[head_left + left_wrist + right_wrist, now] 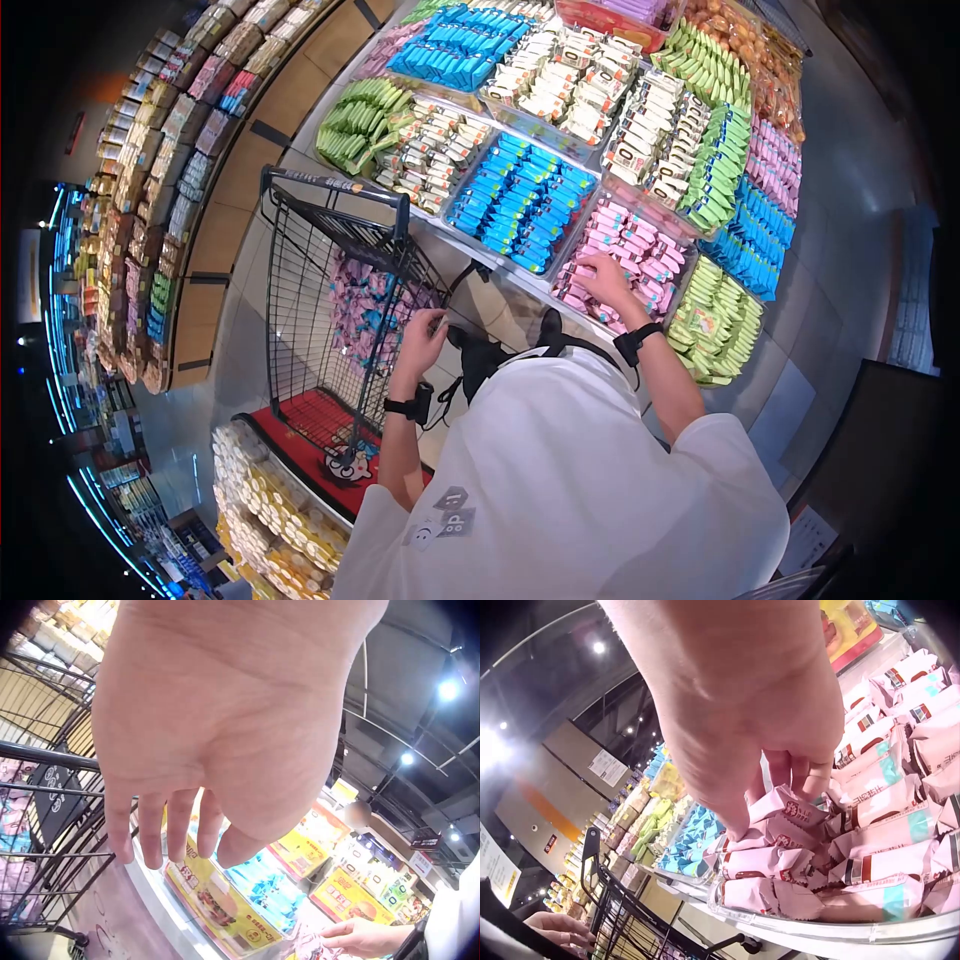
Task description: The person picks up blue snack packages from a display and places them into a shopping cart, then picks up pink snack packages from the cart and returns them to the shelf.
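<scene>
Pink wrapped snack packets (635, 240) fill a clear bin at the front of the display. The right hand (608, 283) reaches into them; in the right wrist view the hand (742, 712) has thumb and fingers curled around a pink packet (784, 806) at the bin's near corner. The left hand (423, 345) hangs in the air beside the cart (330, 290), holding nothing. Its fingers are loosely bent in the left wrist view, where the hand (217, 735) is near the cart's black bars (45, 757). Pink and blue packets (365, 310) lie inside the cart.
Blue packets (520, 205) fill the bin left of the pink ones, green packets (715, 325) the one to the right. More bins of white, green and blue packets lie behind. Shelves (170, 170) curve along the left, and a stand of yellow-white packets (270, 510) is at lower left.
</scene>
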{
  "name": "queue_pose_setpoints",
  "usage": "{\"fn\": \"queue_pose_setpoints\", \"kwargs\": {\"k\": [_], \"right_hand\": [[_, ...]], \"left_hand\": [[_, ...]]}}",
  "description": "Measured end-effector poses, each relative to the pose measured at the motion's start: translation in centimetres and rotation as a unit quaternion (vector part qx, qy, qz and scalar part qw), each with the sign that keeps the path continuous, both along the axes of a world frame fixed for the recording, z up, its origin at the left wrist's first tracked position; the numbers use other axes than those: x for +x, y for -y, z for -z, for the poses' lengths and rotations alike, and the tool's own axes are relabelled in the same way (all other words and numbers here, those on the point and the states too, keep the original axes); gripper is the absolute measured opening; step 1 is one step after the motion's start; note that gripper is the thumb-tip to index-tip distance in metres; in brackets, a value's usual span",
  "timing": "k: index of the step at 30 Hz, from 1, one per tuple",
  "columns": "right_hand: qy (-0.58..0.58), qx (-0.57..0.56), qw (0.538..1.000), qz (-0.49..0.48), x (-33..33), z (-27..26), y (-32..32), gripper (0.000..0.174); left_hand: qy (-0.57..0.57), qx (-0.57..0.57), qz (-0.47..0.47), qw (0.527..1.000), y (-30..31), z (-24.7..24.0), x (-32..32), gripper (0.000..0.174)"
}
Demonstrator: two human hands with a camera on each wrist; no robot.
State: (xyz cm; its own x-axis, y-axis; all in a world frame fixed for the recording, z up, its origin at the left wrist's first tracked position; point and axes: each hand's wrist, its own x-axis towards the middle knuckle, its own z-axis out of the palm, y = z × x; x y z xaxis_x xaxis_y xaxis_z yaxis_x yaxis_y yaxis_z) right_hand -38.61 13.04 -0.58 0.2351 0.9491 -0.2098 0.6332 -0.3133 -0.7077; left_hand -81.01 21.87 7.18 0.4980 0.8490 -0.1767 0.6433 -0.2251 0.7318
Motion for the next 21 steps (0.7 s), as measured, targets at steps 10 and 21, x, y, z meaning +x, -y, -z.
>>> {"fn": "queue_pose_setpoints", "kwargs": {"k": [10, 21], "right_hand": [[0.012, 0.023, 0.998, 0.057, -0.7, 0.4, 0.6, 0.038], [0.114, 0.112, 0.973, 0.164, -1.0, 0.1, 0.7, 0.028]], "left_hand": [[0.012, -0.022, -0.075, 0.997, 1.0, -2.0, -5.2, 0.029], [0.03, -0.022, -0.181, 0.983, -3.2, -7.7, -16.7, 0.027]]}}
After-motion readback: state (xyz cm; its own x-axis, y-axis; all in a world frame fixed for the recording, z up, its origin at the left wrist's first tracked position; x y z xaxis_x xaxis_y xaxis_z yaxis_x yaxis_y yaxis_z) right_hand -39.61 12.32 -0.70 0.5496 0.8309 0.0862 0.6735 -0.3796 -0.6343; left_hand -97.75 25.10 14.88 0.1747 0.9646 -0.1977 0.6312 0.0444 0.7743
